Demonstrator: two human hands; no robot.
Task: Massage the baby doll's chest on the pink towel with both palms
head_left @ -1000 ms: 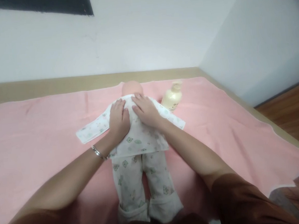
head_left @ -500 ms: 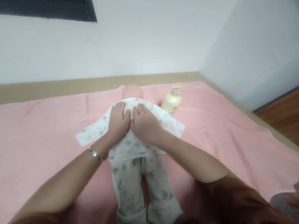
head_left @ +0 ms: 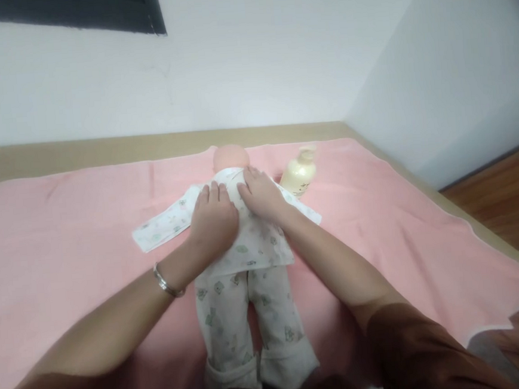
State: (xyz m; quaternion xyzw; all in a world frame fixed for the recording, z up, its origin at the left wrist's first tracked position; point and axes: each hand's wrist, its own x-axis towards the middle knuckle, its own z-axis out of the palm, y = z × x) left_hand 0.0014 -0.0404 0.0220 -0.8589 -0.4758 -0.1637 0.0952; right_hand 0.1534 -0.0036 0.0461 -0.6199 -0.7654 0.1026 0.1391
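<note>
Blanket (head_left: 65,234): pink, spread flat, with a thin white edge at the right side.
Bottle (head_left: 300,172): pale yellow with a pump top, upright on the blanket near its far edge.
Frame (head_left: 80,151): beige band beyond the blanket, along the wall.
Wall (head_left: 253,57): white, with a corner at the right.
Window (head_left: 92,13): dark strip at top left — only partly in view.
Floor (head_left: 507,211): brown wood, at the right.

Doll (head_left: 255,252) lies lengthwise at mid-blanket (head_left: 66,245), head toward the wall (head_left: 249,69). Left hand (head_left: 213,222) and right hand (head_left: 262,195) rest flat, side by side, on its torso. Bottle (head_left: 300,176) stands just right of the head.
</note>
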